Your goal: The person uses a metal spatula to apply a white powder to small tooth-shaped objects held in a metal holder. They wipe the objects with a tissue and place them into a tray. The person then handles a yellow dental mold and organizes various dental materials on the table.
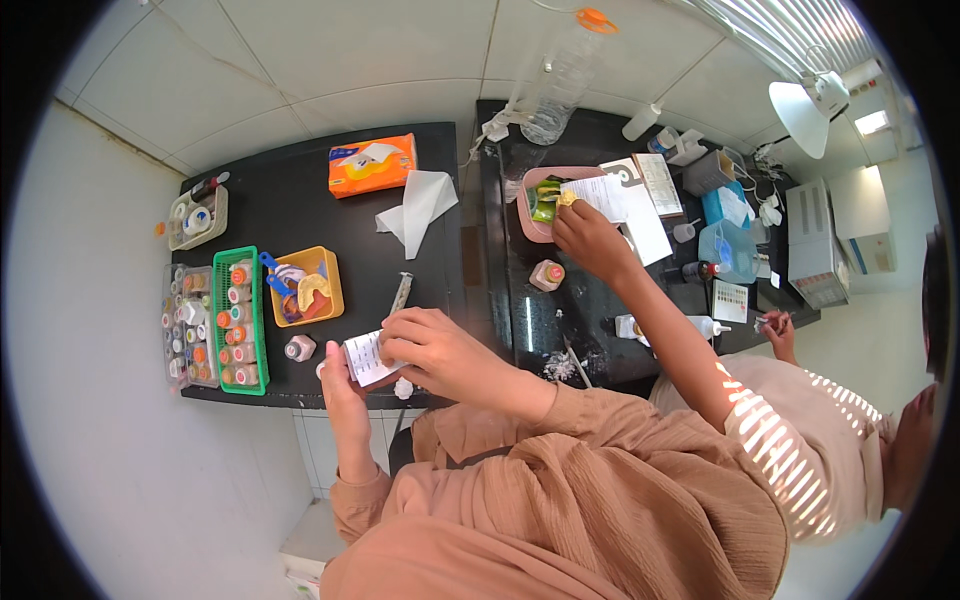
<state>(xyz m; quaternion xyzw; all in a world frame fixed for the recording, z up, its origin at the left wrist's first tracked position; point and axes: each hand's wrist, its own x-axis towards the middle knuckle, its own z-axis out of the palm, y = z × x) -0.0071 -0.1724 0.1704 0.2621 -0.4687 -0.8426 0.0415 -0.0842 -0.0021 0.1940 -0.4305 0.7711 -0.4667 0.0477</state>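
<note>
My left hand (348, 408) is closed around a small stack of white printed paper slips (366, 362), near the front edge of the black table. Over the top of the slips lies my right hand (430, 350), its fingers bent and pressed on the paper; the fingertips are partly hidden. To the left of the slips stands a small bottle with pinkish contents (300, 347). A white crumpled lump (403, 388) sits just below my right hand. Beyond that hand lies a slim, pale tube-like item (402, 291), too small to make out.
A yellow basket (336, 290) holds blue-handled tools and dental casts. Left of it stands a green basket (262, 350) of small bottles. An orange tissue pack (372, 180) and a white tissue (420, 205) lie farther back. At right, a co-worker's hand (590, 240) reaches over a pink basket (537, 230).
</note>
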